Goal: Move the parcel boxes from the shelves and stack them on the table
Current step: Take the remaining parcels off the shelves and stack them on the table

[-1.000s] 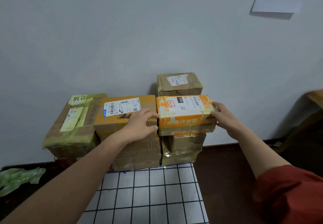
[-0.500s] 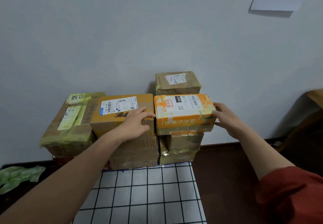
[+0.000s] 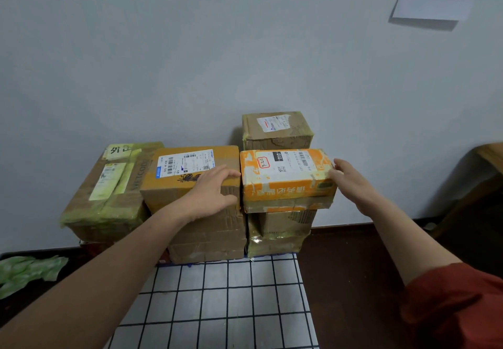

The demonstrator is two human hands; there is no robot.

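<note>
Boxes already stand piled against the wall at the far edge of the tabletop, so we judge the task well along. No shelves are in view, so we cannot tell how many are left to fetch. We take the step in hand to be settling the orange box, which lies flat on top of the right-hand stack. Our right hand touches its right end with fingers nearly straight, gripping nothing. Our left hand rests just left of it on the corner of the tan box, fingers loosely spread on top and thumb down the front face, fingertips at the orange box's side. The orange box is a long carton skinned in glossy printed tape, scuffed white in patches, with a label on top. Beneath it sit crumpled brown boxes bound in yellowed tape; behind it a small box stands higher. The tan box is smoother cardboard, and further left a box wrapped in greenish tape slumps a little. A white cloth with a black grid covers the tabletop in front.
</note>
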